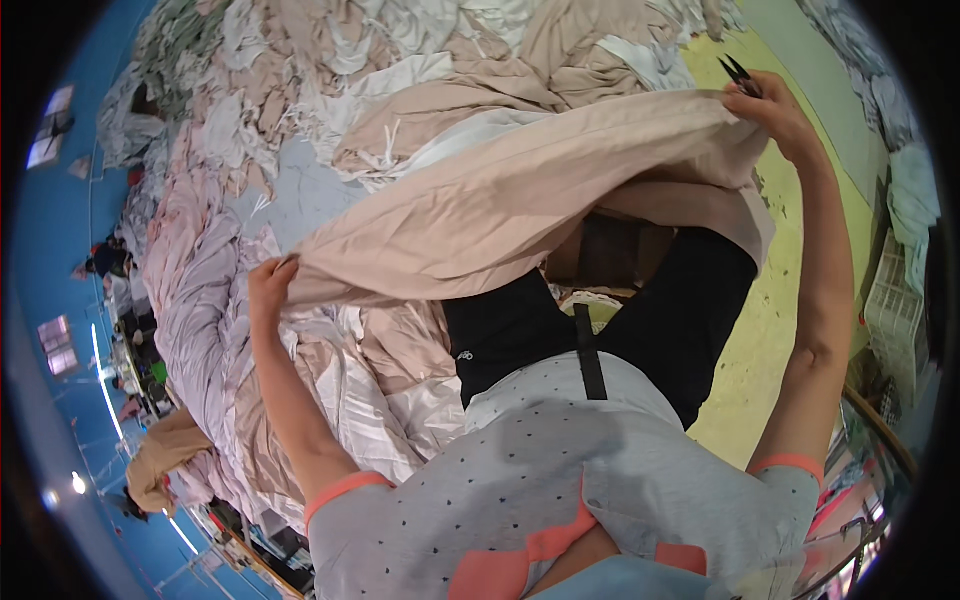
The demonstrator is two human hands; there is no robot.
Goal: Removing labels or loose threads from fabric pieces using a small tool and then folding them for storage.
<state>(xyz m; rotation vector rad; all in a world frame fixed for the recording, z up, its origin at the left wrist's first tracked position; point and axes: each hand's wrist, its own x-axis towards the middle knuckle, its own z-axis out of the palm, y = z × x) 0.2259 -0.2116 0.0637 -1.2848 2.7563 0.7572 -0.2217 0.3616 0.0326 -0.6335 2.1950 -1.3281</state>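
Note:
A wide piece of beige fabric [470, 220] is stretched between my two hands, above my knees. My left hand [271, 284] pinches its left corner. On the far right my right hand [772, 115] is closed on the upper edge. Small dark thread snips [737, 75] stick out from the fingers of that same hand, points up and away. The cloth hangs slack in the middle and drapes over my right knee. Its underside shows in a fold at the right.
Heaped beige and white fabric [450, 100] lies beyond my hands. Lilac and pink cloth [200, 270] piles up on the left. A yellow floor [745, 360] shows at the right, with a white wire basket [897, 290] beside it. Between my legs is a brown box [612, 252].

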